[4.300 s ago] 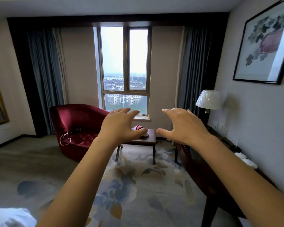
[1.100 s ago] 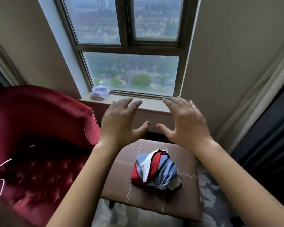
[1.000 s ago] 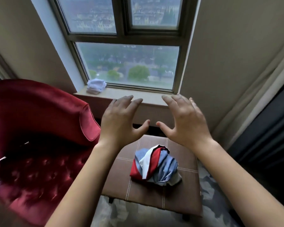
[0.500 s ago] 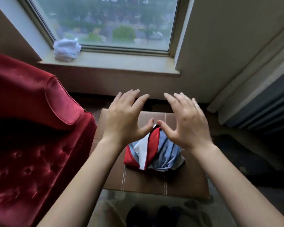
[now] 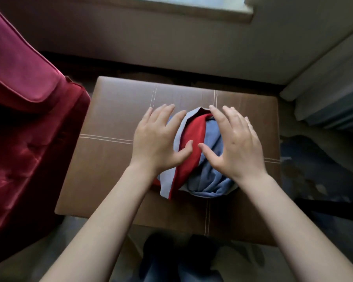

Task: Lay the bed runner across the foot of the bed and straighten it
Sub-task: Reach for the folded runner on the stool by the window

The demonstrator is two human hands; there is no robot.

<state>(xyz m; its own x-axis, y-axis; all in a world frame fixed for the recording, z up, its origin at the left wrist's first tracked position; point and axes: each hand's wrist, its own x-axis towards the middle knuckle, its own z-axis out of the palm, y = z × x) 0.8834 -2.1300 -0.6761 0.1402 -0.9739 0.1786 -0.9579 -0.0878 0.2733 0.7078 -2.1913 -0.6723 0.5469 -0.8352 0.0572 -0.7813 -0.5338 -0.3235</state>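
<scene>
The bed runner (image 5: 200,159) is a bunched heap of red, blue and pale grey cloth lying on a brown padded stool (image 5: 110,143). My left hand (image 5: 157,139) hovers over the heap's left side with fingers spread and straight. My right hand (image 5: 234,141) hovers over its right side, fingers likewise spread. Both thumbs point inward above the red fold. Neither hand grips the cloth. The bed is out of view.
A dark red velvet armchair (image 5: 22,123) stands tight against the stool's left side. The wall under the window sill (image 5: 192,9) is just beyond the stool. Curtains (image 5: 324,98) hang at the right. Patterned carpet (image 5: 314,180) lies around the stool.
I have come up to the stool and my view has tilted down. Both hands have dropped from in front of the window to just over the bunched runner.
</scene>
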